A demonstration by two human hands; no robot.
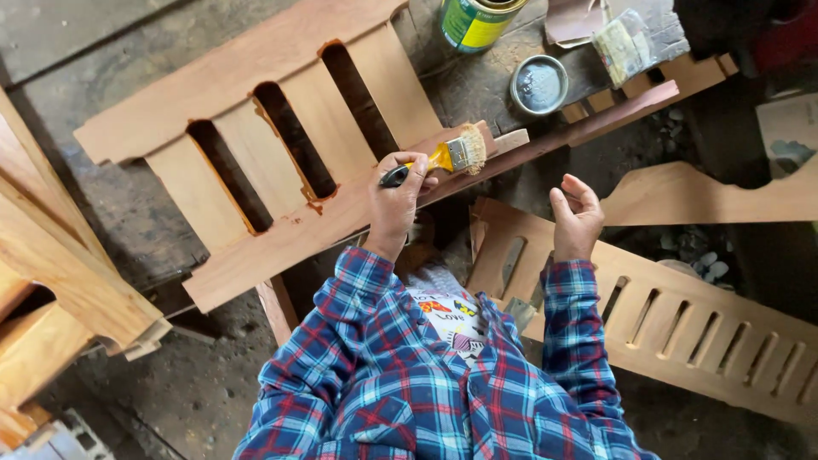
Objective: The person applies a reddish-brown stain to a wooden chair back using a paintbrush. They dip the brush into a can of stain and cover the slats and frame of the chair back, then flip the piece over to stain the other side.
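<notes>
My left hand (396,200) grips a paintbrush (452,156) with a black and yellow handle. Its pale bristles rest on the near rail of a slatted wooden panel (281,128) that lies tilted in front of me. My right hand (577,220) hovers to the right of the brush, holding nothing, its fingers loosely curled and apart. It is above the gap between that panel and a second slatted wooden panel (707,332) at the lower right. Both arms wear blue and red plaid sleeves.
A green and yellow can (473,21) stands at the top, with its round metal lid (538,83) lying beside it. A small plastic-wrapped pack (626,43) sits nearby. A curved wooden piece (707,192) lies at right; stacked wooden parts (51,281) at left.
</notes>
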